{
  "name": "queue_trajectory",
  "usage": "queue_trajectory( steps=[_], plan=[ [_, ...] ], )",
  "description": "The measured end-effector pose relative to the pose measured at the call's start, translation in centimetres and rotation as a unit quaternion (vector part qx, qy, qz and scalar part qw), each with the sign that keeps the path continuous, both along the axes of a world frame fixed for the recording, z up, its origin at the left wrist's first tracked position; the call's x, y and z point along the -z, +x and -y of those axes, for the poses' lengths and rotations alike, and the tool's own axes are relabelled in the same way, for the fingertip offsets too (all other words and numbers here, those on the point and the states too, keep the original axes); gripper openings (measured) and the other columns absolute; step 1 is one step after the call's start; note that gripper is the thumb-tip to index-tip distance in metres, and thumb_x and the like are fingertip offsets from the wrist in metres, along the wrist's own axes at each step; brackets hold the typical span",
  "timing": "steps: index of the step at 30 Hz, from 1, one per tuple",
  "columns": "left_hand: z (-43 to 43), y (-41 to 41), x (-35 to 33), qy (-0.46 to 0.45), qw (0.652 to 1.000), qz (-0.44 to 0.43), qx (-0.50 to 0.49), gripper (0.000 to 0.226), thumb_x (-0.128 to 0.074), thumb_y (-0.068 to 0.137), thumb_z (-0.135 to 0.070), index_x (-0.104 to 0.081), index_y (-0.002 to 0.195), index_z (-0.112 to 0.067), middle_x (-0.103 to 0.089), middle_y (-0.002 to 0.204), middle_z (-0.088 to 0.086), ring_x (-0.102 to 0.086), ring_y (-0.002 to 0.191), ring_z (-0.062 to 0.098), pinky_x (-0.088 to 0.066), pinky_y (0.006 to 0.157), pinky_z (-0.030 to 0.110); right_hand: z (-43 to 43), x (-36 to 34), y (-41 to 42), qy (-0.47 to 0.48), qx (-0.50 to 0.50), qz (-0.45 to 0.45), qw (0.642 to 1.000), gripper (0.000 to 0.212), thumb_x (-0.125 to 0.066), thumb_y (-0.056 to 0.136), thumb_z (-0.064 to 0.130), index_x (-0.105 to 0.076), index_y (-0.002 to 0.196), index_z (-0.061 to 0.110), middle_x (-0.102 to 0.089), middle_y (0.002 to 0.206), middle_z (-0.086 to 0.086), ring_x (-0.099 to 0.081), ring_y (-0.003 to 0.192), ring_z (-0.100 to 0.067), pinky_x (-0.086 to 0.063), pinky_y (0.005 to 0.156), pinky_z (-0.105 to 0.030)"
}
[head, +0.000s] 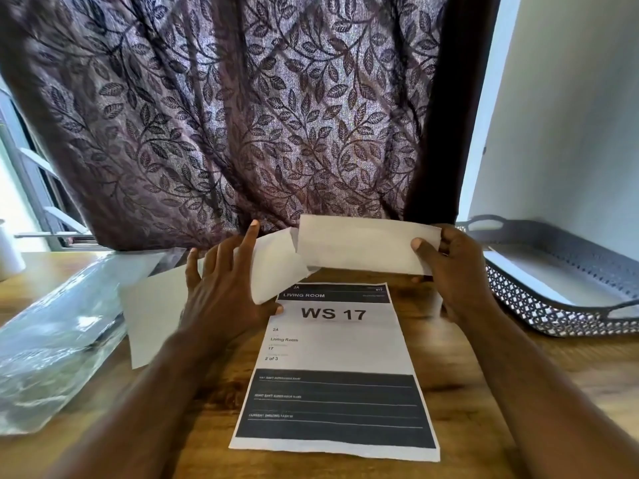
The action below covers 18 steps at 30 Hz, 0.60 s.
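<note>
My right hand (453,267) pinches the right end of a white envelope (359,245), thumb on its front, and holds it above the table. My left hand (224,281) grips a folded white paper (276,267), thumb under its lower edge, fingers spread over its left part. The paper's right end reaches the envelope's left end; I cannot tell whether it is inside. A printed sheet reading "WS 17" (332,368) lies flat on the wooden table (518,392) under both hands.
Another white sheet (152,305) lies left of my left hand, beside a clear plastic sleeve (55,340). A grey lattice tray (567,281) stands at the right by the wall. A leaf-patterned curtain (242,115) hangs behind the table. A white object (8,257) sits far left.
</note>
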<state>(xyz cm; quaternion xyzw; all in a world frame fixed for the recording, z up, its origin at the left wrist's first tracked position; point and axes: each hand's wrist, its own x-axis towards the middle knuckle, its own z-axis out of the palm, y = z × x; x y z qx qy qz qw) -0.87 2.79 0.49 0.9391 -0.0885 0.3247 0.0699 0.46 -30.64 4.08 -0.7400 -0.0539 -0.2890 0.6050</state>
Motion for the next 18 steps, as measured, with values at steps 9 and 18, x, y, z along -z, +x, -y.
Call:
queue_trajectory(
  steps=[9,18],
  plan=[
    [0.3,0.4,0.1,0.055,0.998,0.028,0.021,0.145,-0.075,0.047,-0.082,-0.005,0.16,-0.025,-0.037,0.147,0.009,-0.037,0.133,0.036,-0.017,0.114,0.069,-0.4,0.0,0.1,-0.004,-0.081,-0.048,0.996,0.01,-0.058,0.101,0.01,-0.068,0.103,0.01,-0.07,0.097,-0.018,-0.065,0.076,-0.025,-0.054,0.045,-0.034],
    [2.9,-0.7,-0.2,0.071,0.994,0.03,0.08,0.135,-0.057,0.055,-0.091,-0.003,0.161,-0.025,-0.037,0.146,0.005,-0.038,0.134,0.032,-0.018,0.117,0.066,-4.1,1.2,-0.6,-0.026,-0.087,-0.049,0.995,0.015,-0.075,0.089,0.007,-0.067,0.097,0.015,-0.074,0.087,-0.007,-0.072,0.073,-0.02,-0.057,0.052,-0.031]
  ],
)
